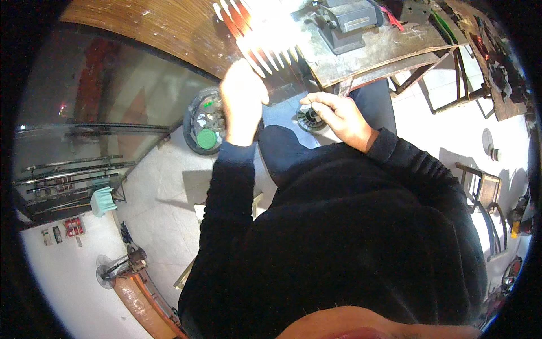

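My left hand (243, 93) is at the edge of the wooden tabletop, its fingers curled closed and washed out by glare. Just beyond it lies a row of white curved bars with orange-red between them (257, 48); whether the hand touches them I cannot tell. Over my lap, my right hand (341, 116) is closed in a pinch, thumb against forefinger. Anything between those fingertips is too small to make out. Below them is a round dark object with a spoked pattern (311, 118).
A grey bench vise or similar machine (347, 25) stands on the worn workbench (389, 53) at right. A dark tub (192, 138) with a green lid (206, 138) and scraps sits on the floor left of my knee. Behind are a fan (107, 271) and a chair (480, 183).
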A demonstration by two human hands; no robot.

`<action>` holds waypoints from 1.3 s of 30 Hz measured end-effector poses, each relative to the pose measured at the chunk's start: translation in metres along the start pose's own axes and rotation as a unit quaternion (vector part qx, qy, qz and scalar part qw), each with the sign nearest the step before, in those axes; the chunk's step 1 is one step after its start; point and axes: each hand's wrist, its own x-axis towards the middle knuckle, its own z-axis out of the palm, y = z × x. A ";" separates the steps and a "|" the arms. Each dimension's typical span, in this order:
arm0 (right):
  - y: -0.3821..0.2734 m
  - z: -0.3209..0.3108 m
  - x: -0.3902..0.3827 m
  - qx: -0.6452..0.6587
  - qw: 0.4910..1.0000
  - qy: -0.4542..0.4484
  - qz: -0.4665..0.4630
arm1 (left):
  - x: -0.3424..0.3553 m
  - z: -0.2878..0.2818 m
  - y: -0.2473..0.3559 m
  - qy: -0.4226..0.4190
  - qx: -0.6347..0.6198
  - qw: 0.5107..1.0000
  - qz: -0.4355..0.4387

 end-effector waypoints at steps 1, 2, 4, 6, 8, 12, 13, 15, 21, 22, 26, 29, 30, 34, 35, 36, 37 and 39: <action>0.000 0.000 -0.001 0.002 1.000 -0.005 0.002 | 0.006 -0.003 0.014 -0.011 0.003 1.000 0.000; 0.000 0.000 -0.001 0.006 1.000 -0.014 -0.004 | 0.017 -0.010 0.027 -0.021 -0.001 0.999 0.037; 0.000 0.000 -0.002 -0.007 1.000 -0.016 -0.003 | 0.057 -0.020 0.040 -0.040 0.000 0.996 0.074; 0.000 0.001 -0.002 -0.014 1.000 -0.003 -0.023 | 0.106 -0.034 0.039 -0.033 0.072 0.994 0.069; 0.002 0.005 0.000 -0.017 0.998 0.019 -0.061 | 0.143 -0.038 0.022 -0.036 0.088 0.992 0.082; 0.004 0.005 0.000 -0.015 0.995 0.040 -0.088 | 0.129 -0.017 -0.027 0.028 0.059 0.998 -0.009; 0.005 0.004 0.000 -0.009 0.997 0.030 -0.072 | 0.106 -0.009 -0.035 0.030 0.047 0.997 -0.057; 0.005 0.002 0.000 0.000 0.999 0.017 -0.029 | 0.052 -0.001 -0.035 -0.006 -0.003 0.999 -0.045; 0.000 0.000 -0.003 0.020 0.999 -0.023 -0.015 | 0.029 -0.021 0.028 -0.038 0.019 0.998 0.042; -0.001 0.000 -0.003 0.016 1.000 -0.023 -0.006 | 0.050 -0.026 0.035 -0.051 0.040 0.995 0.080; -0.001 0.000 -0.002 0.003 1.000 -0.011 -0.018 | 0.143 -0.038 0.028 -0.052 0.161 0.976 0.136; 0.004 0.005 -0.001 0.004 0.999 0.018 -0.051 | 0.157 -0.019 -0.003 0.070 0.245 0.955 0.155; 0.006 0.006 -0.001 0.003 0.998 0.030 -0.047 | 0.133 -0.011 -0.016 0.051 0.074 0.995 0.040; 0.010 0.003 -0.003 0.017 0.999 0.018 -0.037 | 0.028 0.005 -0.025 -0.008 0.076 0.995 -0.061; 0.010 0.002 -0.003 0.015 0.999 0.014 -0.032 | 0.010 0.004 -0.018 0.001 -0.006 0.999 -0.052; 0.010 0.002 -0.003 0.008 0.999 0.011 -0.034 | 0.001 0.002 -0.010 0.018 -0.081 0.995 -0.058; 0.010 0.003 -0.003 0.008 0.999 0.006 -0.038 | -0.001 -0.004 0.002 0.007 -0.026 1.000 0.005; 0.008 0.005 -0.003 -0.002 0.998 0.003 -0.068 | 0.027 -0.016 0.024 -0.025 0.002 0.997 0.069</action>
